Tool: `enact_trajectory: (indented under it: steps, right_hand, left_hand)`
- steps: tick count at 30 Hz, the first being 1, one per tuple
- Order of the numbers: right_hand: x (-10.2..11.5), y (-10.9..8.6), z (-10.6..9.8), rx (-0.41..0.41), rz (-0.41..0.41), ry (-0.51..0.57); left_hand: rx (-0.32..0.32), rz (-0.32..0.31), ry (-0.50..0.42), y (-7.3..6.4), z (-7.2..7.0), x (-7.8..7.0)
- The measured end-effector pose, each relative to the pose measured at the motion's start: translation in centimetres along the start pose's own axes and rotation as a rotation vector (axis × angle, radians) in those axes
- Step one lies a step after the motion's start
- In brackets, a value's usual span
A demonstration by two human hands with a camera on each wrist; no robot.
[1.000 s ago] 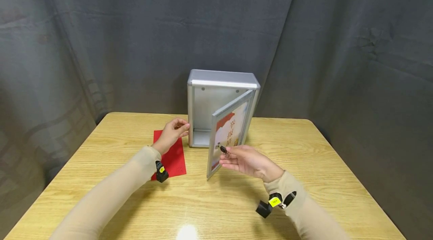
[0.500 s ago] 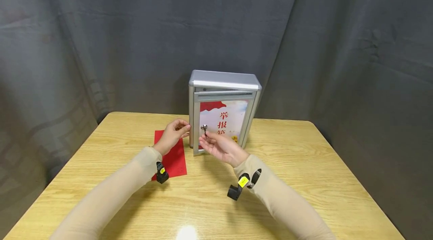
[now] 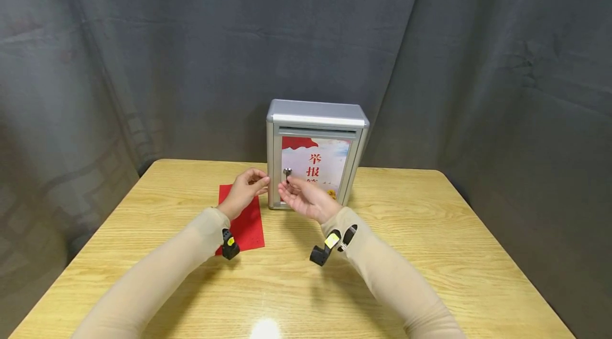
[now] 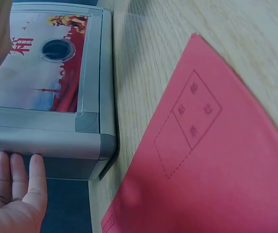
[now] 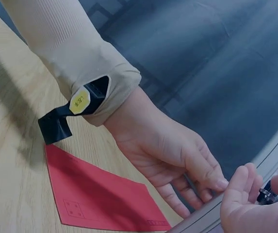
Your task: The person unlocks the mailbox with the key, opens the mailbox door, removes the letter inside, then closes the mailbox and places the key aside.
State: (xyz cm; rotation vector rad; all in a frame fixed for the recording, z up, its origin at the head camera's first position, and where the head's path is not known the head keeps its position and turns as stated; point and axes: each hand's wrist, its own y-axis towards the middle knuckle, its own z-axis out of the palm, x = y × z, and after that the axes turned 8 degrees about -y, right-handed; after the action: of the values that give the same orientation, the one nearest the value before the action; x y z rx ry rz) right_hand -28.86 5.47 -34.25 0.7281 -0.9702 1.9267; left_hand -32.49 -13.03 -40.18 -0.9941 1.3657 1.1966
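Note:
A silver metal box (image 3: 315, 109) stands upright on the table, its front door (image 3: 334, 155) flush with the frame. Red characters and a red and white picture decorate that door. My right hand (image 3: 309, 201) pinches a small dark key (image 3: 287, 178) in the lock (image 3: 287, 171) at the door's left side. At the box's left side rests my left hand (image 3: 245, 191). In the left wrist view its fingers (image 4: 36, 167) lie fairly straight against the side wall. The right fingers cover the door's lower left part.
Under and beside my left wrist lies a red envelope (image 3: 248, 226) with printed marks, flat on the wooden table (image 3: 296, 286). Grey curtains (image 3: 215, 62) hang behind and at both sides. Each wrist wears a black camera mount (image 3: 320, 255).
My right hand has swung the door leftward and inward from wide open to flush with the box, holding the key throughout. The left hand has stayed at the box's side.

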Motion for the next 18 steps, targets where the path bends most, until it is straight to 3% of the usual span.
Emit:
enact_trajectory:
  steps: [12,18]
  right_hand:
    - [0.18,0.58,-0.64,0.066,0.016,-0.083]
    - [0.09,0.82,-0.73,0.041,-0.008,-0.112]
  left_hand:
    - [0.005,-0.003,0.012,0.09,-0.19,0.16]
    - [0.005,-0.006,0.011,0.13,-0.32,0.27]
